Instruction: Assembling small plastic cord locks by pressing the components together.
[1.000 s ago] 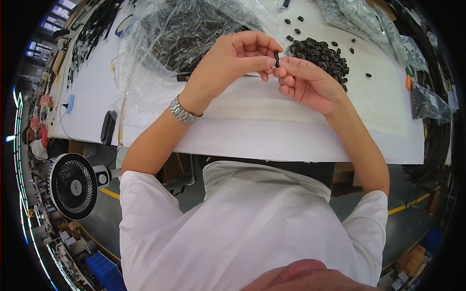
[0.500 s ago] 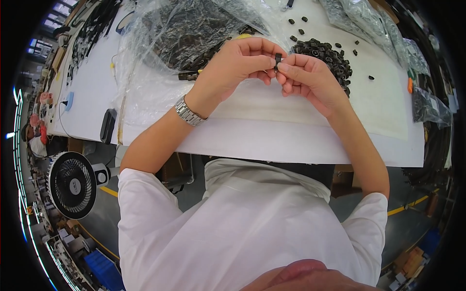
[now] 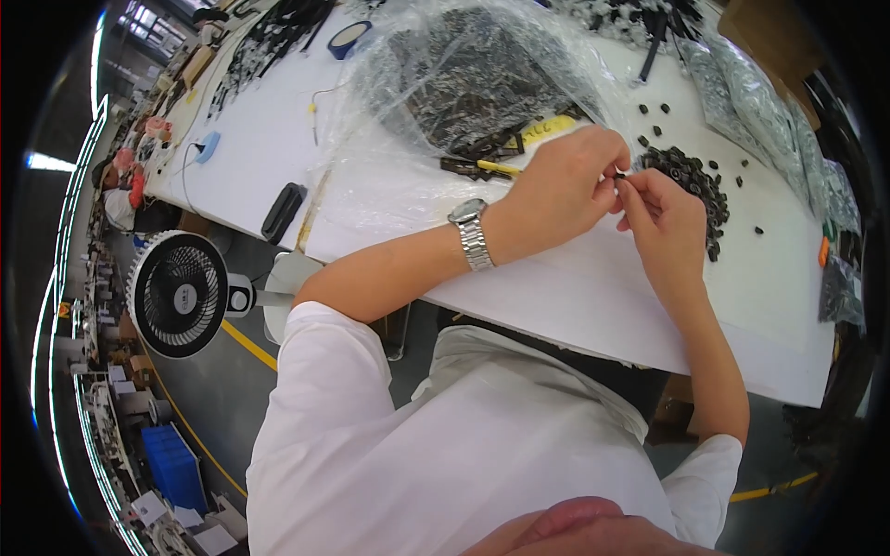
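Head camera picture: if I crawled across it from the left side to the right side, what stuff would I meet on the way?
Fan → black oblong case → blue-edged roll → silver watch → left hand → tiny dark piece at the fingertips → right hand → lone dark bit → orange thing.

My left hand (image 3: 567,183) and right hand (image 3: 675,227) meet in front of me, fingers (image 3: 658,183) drawn into a pinch at the tips, the back of the left turned upward, as my left forearm (image 3: 394,271) slants across and my right forearm (image 3: 712,361) reaches straighter ahead, both bare
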`<state>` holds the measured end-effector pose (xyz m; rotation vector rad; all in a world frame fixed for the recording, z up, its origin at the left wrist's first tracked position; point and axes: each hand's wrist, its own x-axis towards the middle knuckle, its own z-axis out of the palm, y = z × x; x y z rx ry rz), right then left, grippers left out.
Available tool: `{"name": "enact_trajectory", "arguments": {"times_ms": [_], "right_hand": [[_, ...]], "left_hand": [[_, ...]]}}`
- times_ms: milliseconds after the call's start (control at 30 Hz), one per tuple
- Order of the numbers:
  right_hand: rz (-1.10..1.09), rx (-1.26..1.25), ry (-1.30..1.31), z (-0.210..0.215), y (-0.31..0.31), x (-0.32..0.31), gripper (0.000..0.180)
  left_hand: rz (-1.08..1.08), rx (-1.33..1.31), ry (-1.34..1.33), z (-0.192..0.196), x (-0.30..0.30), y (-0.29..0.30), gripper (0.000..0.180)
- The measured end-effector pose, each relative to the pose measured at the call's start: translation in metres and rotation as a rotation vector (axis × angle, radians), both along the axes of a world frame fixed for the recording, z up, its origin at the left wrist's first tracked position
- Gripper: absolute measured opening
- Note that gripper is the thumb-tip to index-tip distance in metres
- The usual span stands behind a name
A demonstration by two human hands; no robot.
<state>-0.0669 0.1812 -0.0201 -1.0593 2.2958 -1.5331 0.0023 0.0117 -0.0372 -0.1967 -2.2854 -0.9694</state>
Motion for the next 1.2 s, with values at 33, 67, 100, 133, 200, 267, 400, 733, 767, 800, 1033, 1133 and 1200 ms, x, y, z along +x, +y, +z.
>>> {"name": "enact_trajectory", "arguments": {"times_ms": [33, 67, 100, 133, 200, 267, 400, 733, 767, 800, 1033, 1133, 1200], "right_hand": [[-0.026, 0.041, 0.082, -0.001, 0.001, 0.001, 0.016], [-0.027, 0.052, 0.1, 0.001, 0.002, 0.003, 0.016], [-0.036, 0.068, 0.118, 0.001, 0.004, 0.002, 0.016], [-0.004, 0.037, 0.122, -0.003, 0.006, 0.0, 0.016], [0.019, -0.043, -0.09, -0.011, 0.008, -0.008, 0.018], [0.075, -0.137, -0.295, -0.007, 0.006, -0.014, 0.018], [0.106, -0.222, -0.566, -0.007, 0.001, -0.013, 0.023], [0.219, -0.298, -0.765, -0.017, 0.006, -0.024, 0.012], [0.22, -0.296, -0.767, -0.018, 0.007, -0.024, 0.012], [0.211, -0.304, -0.817, -0.02, 0.007, -0.025, 0.011], [0.228, -0.28, -0.861, -0.032, 0.018, -0.039, 0.008], [0.221, -0.228, -0.735, -0.029, 0.017, -0.04, 0.009], [0.241, -0.211, -0.669, -0.017, 0.01, -0.032, 0.014]], "left_hand": [[-0.022, -0.001, 0.001, -0.001, 0.0, 0.0, 0.018], [-0.006, -0.042, 0.01, 0.0, 0.001, 0.002, 0.019], [0.001, -0.077, 0.017, 0.0, 0.001, 0.005, 0.02], [0.036, -0.106, 0.02, 0.001, 0.001, 0.006, 0.02], [-0.035, -0.13, 0.089, 0.001, 0.0, 0.009, 0.02], [-0.006, -0.19, 0.115, 0.003, 0.0, 0.006, 0.02], [-0.014, -0.252, 0.142, 0.007, 0.003, 0.004, 0.023], [-0.065, -0.176, 0.022, 0.006, 0.005, -0.001, 0.018], [-0.064, -0.175, 0.021, 0.004, 0.005, -0.001, 0.018], [-0.068, -0.19, 0.046, 0.0, 0.004, 0.0, 0.017], [-0.136, -0.131, -0.044, -0.001, -0.002, 0.002, 0.01], [-0.22, 0.111, -0.136, 0.007, 0.0, -0.007, 0.009], [-0.254, 0.275, -0.317, 0.016, 0.006, -0.019, 0.013]]}}
